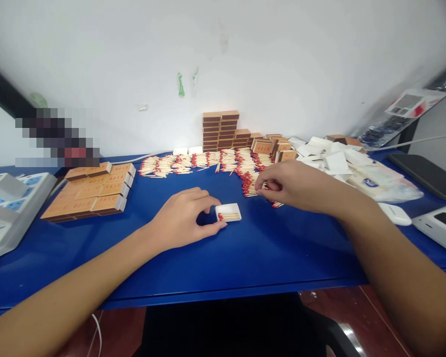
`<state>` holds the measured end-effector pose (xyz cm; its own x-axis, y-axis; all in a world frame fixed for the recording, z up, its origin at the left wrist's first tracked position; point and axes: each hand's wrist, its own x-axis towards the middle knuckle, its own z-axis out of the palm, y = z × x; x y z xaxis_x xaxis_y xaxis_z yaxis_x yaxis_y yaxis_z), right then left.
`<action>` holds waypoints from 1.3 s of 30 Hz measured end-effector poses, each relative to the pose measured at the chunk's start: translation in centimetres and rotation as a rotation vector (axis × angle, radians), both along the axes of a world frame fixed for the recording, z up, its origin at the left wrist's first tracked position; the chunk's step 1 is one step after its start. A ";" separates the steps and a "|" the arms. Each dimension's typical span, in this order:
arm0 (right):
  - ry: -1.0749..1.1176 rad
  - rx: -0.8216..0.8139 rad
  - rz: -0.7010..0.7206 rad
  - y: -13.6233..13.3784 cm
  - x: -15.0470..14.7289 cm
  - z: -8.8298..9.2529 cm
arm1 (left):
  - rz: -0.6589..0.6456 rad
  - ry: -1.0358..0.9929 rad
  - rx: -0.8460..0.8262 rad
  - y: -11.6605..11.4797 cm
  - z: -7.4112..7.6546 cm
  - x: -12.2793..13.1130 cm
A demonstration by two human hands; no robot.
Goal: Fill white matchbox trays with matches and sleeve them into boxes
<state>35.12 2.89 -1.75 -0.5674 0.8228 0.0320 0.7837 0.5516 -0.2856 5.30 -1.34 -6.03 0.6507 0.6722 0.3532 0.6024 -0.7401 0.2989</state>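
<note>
Front strip of blue table (267,263) open; match heaps (226,159), stacked boxes (228,133) block rear.

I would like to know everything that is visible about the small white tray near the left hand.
The tray is a small, shallow, open-topped rectangle with plain white walls, apparently thin card. It lies flat on the blue table, open side up, its long sides running roughly left to right. A few pale matches lie lengthwise inside, red heads toward the left end; their exact number is unclear. The left hand holds its left end between thumb and finger.
</note>
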 end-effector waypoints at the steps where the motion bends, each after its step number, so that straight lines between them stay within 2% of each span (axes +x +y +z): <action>1: -0.026 -0.022 0.004 0.2 0.1 -0.1 | 0.002 -0.001 -0.004 0.0 0.0 0.0; 10: -0.079 -0.063 0.020 0.8 -0.2 -1.3 | 0.018 0.006 -0.026 -0.1 0.2 -0.1; 24: -0.072 -0.022 0.050 0.5 -0.8 -1.1 | 0.012 0.008 -0.030 0.0 0.1 -0.1; 33: -0.098 -0.059 -0.018 0.5 -1.0 -1.5 | 0.005 0.005 -0.016 0.0 0.1 0.0; 39: 0.060 -0.072 0.045 0.0 -1.2 -1.4 | 0.012 0.008 -0.006 -0.1 0.2 0.0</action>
<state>33.96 2.85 -3.13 -0.6025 0.7981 0.0089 0.7390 0.5619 -0.3717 5.33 -1.40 -5.86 0.6450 0.6823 0.3442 0.6138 -0.7309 0.2985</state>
